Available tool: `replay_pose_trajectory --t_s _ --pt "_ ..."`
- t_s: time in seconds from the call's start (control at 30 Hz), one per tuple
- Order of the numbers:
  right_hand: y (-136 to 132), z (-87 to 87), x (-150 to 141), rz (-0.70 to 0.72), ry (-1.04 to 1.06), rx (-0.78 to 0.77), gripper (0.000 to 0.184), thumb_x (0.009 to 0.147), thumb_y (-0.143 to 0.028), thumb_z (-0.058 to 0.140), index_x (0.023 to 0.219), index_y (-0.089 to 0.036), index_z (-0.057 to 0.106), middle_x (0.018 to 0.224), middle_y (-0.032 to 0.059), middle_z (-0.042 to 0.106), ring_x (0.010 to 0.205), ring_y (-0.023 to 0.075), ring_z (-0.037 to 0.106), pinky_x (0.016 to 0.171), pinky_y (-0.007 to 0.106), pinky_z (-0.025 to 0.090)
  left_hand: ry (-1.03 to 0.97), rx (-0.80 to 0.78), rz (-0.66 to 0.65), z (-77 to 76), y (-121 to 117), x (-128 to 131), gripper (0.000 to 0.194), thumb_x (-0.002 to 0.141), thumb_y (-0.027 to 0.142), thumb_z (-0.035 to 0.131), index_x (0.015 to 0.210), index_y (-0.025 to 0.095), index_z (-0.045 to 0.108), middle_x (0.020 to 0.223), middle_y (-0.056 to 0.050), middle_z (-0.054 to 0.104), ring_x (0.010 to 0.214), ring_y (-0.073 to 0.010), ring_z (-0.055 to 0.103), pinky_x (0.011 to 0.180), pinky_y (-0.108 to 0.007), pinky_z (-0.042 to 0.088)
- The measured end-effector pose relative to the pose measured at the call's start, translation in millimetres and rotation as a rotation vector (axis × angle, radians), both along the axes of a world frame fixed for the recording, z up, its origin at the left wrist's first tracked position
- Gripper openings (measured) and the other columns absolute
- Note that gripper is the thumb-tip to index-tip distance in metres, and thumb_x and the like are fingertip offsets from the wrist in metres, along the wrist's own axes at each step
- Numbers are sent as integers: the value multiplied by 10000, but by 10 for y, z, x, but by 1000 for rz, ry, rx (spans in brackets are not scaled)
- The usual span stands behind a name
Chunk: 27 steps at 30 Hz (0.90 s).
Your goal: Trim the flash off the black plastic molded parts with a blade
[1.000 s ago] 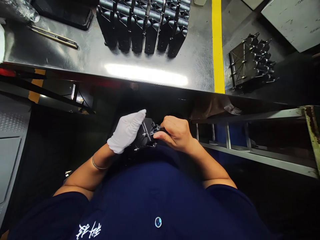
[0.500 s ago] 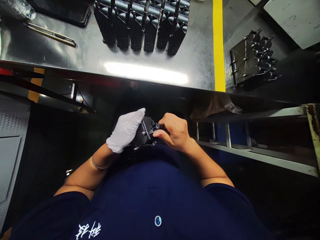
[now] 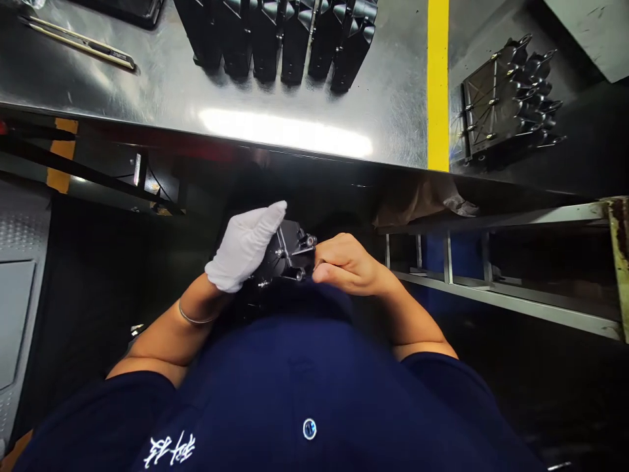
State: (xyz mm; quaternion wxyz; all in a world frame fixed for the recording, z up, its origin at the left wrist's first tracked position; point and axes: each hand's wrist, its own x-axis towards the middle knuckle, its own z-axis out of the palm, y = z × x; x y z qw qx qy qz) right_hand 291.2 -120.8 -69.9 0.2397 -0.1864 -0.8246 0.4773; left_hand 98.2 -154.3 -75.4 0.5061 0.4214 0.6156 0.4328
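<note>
My left hand (image 3: 247, 248), in a white glove, is wrapped round a black molded plastic part (image 3: 289, 246) in front of my belly. Ribs and small round bosses show on the part's face, and its left side is hidden by the glove. Bare and closed, my right hand (image 3: 348, 263) is at the part's right edge, with thumb and fingers pinched together. Whatever sits in that pinch is too small and dark to name.
Several black molded parts (image 3: 291, 49) stand in a row on the metal table (image 3: 162, 98). A box cutter (image 3: 78, 42) lies at left. Beyond a yellow stripe (image 3: 438, 85) are more black parts (image 3: 494, 105). A metal rack (image 3: 501, 305) stands at lower right.
My right hand has moved slightly right and down, off the part's boss, to its right edge. The left hand keeps its hold. The view has shifted a little.
</note>
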Motion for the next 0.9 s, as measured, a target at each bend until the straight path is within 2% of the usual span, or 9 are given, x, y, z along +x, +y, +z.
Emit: replay_pose_trajectory --t_s 0.03,0.1,0.17,0.27,0.37,0.47,0.67,0.9 --pt "-7 -2 5 -28 55 -56 546 998 -565 353 624 -181 454 557 -42 424 481 59 372 492 218 303 5 -24 28 11 19 0 488 911 488 560 540 194 441 521 28 431 449 -74 364 397 -229 330" --pt "-23 -17 0 -197 87 -80 499 1021 -524 314 754 -170 543 631 -21 497 521 72 428 521 224 346 8 -76 71 15 54 -2 512 939 513 501 541 201 428 513 20 445 434 -80 389 386 -236 335" --pt "-32 -44 -25 -364 19 29 422 1038 -440 317 847 -168 577 701 2 549 581 91 486 565 237 388 5 -109 88 -5 72 1 535 946 553 464 541 207 417 503 19 444 422 -84 397 376 -241 337" --pt "-27 -89 -73 -466 -65 281 333 1025 -330 386 826 -169 599 711 17 585 645 112 536 619 253 422 -2 -124 87 -58 63 13 548 934 569 480 529 207 414 490 25 447 419 -81 380 373 -243 339" --pt "-10 -117 -97 -513 -47 439 276 1003 -241 443 810 -159 623 677 14 604 619 106 535 609 248 423 -20 -153 84 -107 43 20 546 930 550 504 513 209 417 472 28 459 421 -81 361 380 -247 337" --pt "4 -128 -100 -532 -37 530 211 971 -190 508 811 -149 639 663 11 633 585 99 535 588 239 420 -11 -185 84 -115 41 13 550 913 575 516 512 209 431 473 25 474 428 -86 372 396 -249 340" --pt "14 -135 -106 -527 -36 573 197 955 -179 537 798 -146 650 646 11 648 565 96 546 565 233 410 47 -292 88 -28 55 21 531 917 589 480 548 208 481 531 18 510 460 -96 419 445 -242 371" --pt "17 -133 -104 -540 -74 602 216 960 -197 535 790 -142 657 622 16 633 549 104 524 560 238 402 7 -269 119 -63 56 27 541 890 613 513 531 209 480 526 2 512 452 -109 415 438 -262 374"
